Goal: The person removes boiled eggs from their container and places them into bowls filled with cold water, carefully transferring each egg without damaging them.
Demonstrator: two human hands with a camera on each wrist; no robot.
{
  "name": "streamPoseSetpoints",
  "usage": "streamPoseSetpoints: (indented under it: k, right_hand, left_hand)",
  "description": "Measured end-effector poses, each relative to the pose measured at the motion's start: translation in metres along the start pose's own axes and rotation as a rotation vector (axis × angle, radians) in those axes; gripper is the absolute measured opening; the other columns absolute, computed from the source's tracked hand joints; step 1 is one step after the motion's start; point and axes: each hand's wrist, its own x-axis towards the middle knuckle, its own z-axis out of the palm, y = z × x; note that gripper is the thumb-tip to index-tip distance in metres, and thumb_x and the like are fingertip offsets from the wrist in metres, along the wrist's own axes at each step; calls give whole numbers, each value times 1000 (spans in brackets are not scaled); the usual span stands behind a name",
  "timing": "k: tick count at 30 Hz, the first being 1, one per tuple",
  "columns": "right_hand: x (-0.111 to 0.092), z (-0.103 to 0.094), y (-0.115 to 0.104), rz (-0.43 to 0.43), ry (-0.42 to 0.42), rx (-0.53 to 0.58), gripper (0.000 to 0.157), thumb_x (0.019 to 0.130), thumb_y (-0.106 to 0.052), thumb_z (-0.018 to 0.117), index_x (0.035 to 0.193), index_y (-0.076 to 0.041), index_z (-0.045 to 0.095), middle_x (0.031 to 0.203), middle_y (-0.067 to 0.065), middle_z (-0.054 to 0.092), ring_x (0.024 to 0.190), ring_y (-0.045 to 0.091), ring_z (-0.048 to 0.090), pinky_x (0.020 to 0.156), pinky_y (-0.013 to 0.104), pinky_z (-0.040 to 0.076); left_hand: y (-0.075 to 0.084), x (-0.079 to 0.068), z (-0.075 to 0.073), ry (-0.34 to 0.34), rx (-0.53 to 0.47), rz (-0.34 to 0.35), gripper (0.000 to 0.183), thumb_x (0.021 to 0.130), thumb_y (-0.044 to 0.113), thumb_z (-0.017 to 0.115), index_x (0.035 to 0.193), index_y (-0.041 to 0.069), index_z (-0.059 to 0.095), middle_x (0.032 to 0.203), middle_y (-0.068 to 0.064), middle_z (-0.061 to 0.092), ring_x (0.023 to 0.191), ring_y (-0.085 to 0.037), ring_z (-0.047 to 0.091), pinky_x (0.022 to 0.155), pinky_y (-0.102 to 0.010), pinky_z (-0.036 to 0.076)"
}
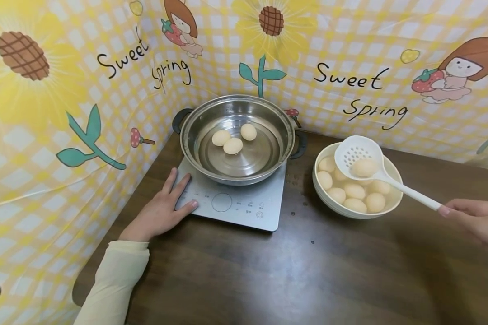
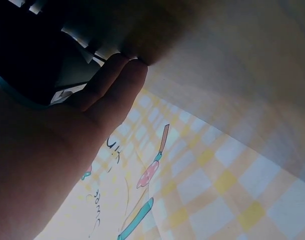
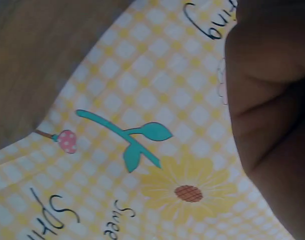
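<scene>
My right hand [image 1: 477, 221] grips the end of a white slotted ladle [image 1: 410, 192]; one egg [image 1: 363, 167] lies in its perforated head. That head is over a pale bowl [image 1: 329, 208] holding several more eggs [image 1: 354, 190], seemingly in water. With its fingers spread, my left hand [image 1: 160, 212] rests at the left edge of a flat induction cooker [image 1: 244, 216]. On the cooker stands a steel pot [image 1: 248, 167] with three eggs [image 1: 233, 146] inside. Part of the left hand [image 2: 92, 110] shows in the left wrist view; the right wrist view catches only a dark part of the right hand [image 3: 277, 100].
The dark wooden table [image 1: 284, 280] carries a few water drops between cooker and bowl. A yellow checked, printed cloth [image 1: 329, 36] covers the walls behind and at left. Black side handles [image 1: 298, 145] stick out from the pot.
</scene>
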Motion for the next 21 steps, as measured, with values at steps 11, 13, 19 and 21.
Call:
streamPoseSetpoints:
  k: [11,13,19,21]
  right_hand:
    - [9,12,-2,-48,111,-329,38,110,-32,47,118,2,61,64,-1,52,54,17,42,50,34,35]
    - [10,13,-2,-61,179,-335,35,108,-30,50,116,1,62,65,-1,54,55,18,43,51,35,34]
    - [7,14,-2,-90,304,-288,33,107,-27,55,115,5,61,66,7,60,52,18,46,48,33,36]
    - [4,14,-1,-103,343,-228,30,106,-24,56,114,5,61,67,4,62,50,16,46,45,32,37]
  left_hand:
    - [0,-4,1,-9,-6,-15,84,102,60,45,165,18,7,167,-17,-14,136,-63,28,98,-71,35]
    - [1,-4,0,-7,-8,-15,84,102,60,46,165,18,7,167,-17,-13,136,-63,28,99,-71,34]
    - [2,-3,-1,-11,-5,-22,85,102,61,46,165,18,7,167,-16,-15,137,-62,27,99,-72,33]
    - [3,-1,-2,-15,-4,-18,85,102,61,45,165,19,7,167,-16,-15,136,-63,27,99,-72,33]
